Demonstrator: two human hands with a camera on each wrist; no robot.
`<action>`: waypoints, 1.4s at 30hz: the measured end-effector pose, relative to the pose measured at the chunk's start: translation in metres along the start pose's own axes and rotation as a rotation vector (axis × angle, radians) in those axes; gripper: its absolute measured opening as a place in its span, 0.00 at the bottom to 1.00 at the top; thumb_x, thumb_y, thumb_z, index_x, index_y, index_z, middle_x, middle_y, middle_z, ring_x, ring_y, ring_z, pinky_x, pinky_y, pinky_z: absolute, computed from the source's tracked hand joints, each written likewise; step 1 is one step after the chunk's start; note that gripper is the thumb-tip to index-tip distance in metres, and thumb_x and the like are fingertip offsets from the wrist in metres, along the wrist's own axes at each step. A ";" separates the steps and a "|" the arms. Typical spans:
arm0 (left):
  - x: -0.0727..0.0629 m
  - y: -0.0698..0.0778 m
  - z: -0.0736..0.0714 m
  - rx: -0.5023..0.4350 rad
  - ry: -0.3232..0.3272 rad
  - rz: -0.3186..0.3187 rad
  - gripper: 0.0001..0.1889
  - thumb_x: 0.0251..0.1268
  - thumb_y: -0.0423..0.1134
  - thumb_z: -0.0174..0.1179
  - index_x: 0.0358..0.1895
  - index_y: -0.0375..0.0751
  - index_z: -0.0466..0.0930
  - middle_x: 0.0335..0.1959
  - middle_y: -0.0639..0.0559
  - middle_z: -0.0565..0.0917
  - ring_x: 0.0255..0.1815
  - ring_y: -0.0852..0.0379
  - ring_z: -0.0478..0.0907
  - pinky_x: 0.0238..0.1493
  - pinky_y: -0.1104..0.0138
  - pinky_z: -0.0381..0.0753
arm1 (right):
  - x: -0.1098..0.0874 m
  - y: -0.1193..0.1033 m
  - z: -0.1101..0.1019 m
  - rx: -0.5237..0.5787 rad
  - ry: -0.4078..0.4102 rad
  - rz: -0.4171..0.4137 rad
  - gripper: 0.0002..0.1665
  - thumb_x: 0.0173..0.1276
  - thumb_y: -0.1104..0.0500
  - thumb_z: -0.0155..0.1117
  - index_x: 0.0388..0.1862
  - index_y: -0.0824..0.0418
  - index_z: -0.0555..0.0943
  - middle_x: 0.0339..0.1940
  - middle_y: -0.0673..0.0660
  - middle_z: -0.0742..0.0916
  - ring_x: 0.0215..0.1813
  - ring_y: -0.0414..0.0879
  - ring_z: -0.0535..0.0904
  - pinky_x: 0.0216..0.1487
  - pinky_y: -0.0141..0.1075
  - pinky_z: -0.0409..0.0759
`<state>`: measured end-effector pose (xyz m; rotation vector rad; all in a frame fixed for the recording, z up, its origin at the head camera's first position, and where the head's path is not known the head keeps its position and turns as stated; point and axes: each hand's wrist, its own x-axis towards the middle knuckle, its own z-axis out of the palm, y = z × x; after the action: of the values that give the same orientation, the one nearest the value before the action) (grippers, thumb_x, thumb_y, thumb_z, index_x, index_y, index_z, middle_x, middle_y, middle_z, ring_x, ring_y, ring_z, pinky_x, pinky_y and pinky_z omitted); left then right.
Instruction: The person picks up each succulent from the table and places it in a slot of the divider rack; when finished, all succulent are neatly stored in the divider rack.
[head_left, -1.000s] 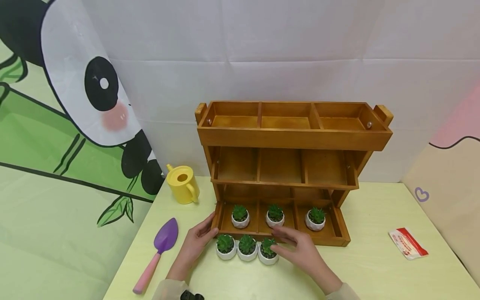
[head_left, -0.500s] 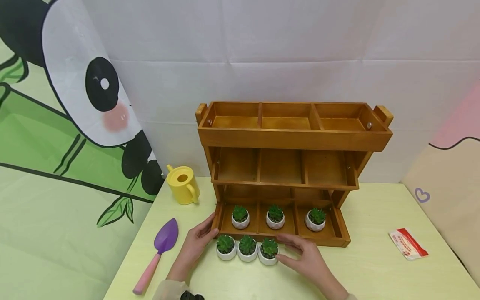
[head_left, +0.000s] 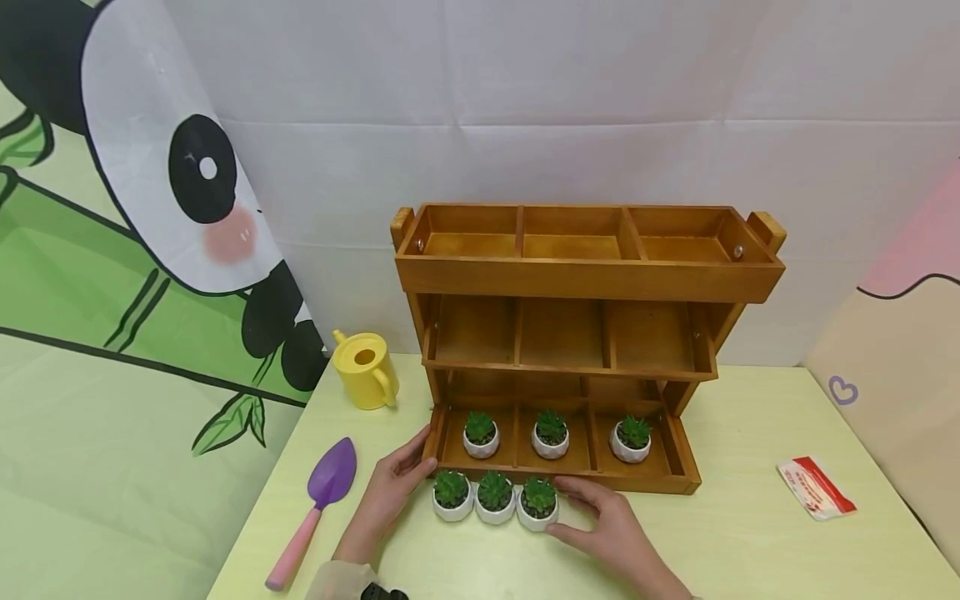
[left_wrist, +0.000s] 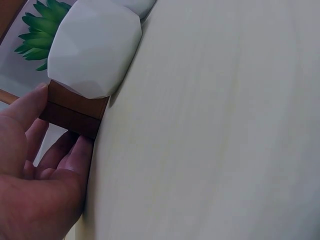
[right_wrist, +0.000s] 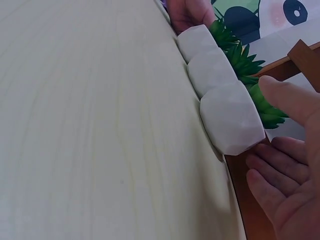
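In the head view, three small potted succulents stand in a touching row before a wooden shelf (head_left: pixel 589 279): left succulent (head_left: pixel 452 495), middle succulent (head_left: pixel 494 497) and right succulent (head_left: pixel 537 503). At the shelf's lower left corner, my left hand (head_left: pixel 392 483) grips the bottom tray between thumb and fingers; the left wrist view shows its fingers (left_wrist: pixel 75 159) bent at the side. My right hand (head_left: pixel 603 521) lies beside the right succulent, thumb and fingers spread around its white pot (right_wrist: pixel 232 117). Whether they touch it is hard to tell.
Three more potted succulents (head_left: pixel 551 435) stand in the bottom tray, one per compartment. A yellow watering can (head_left: pixel 365 369) is left of the shelf, with a purple trowel (head_left: pixel 332 471) nearer the front. A red and white packet (head_left: pixel 817 487) lies at the right.
My right hand has drawn back slightly right and down from over the right succulent, to its side. The left hand stays at the shelf corner.
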<state>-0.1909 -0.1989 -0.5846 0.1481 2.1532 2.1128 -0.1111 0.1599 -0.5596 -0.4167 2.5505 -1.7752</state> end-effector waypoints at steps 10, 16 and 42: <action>0.001 0.000 0.001 -0.026 -0.003 -0.005 0.31 0.73 0.35 0.67 0.78 0.48 0.71 0.78 0.46 0.68 0.78 0.46 0.65 0.69 0.66 0.73 | 0.003 0.002 0.008 -0.069 0.008 0.005 0.37 0.55 0.51 0.87 0.62 0.62 0.84 0.60 0.58 0.87 0.62 0.58 0.84 0.63 0.42 0.82; 0.000 0.000 0.002 0.004 0.003 -0.004 0.31 0.74 0.35 0.66 0.78 0.48 0.71 0.79 0.45 0.67 0.78 0.45 0.64 0.68 0.67 0.73 | 0.004 0.002 0.015 -0.119 0.036 0.020 0.39 0.53 0.49 0.88 0.61 0.62 0.85 0.59 0.57 0.87 0.60 0.55 0.85 0.63 0.42 0.82; 0.000 0.002 0.000 0.019 0.011 -0.027 0.31 0.74 0.36 0.66 0.78 0.52 0.71 0.79 0.49 0.68 0.78 0.48 0.65 0.68 0.68 0.73 | 0.010 0.004 0.031 -0.142 0.030 0.058 0.43 0.52 0.49 0.89 0.62 0.69 0.83 0.59 0.64 0.87 0.61 0.59 0.84 0.58 0.35 0.84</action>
<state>-0.1910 -0.1986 -0.5831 0.1093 2.1700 2.0837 -0.1168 0.1308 -0.5725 -0.3169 2.6899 -1.6009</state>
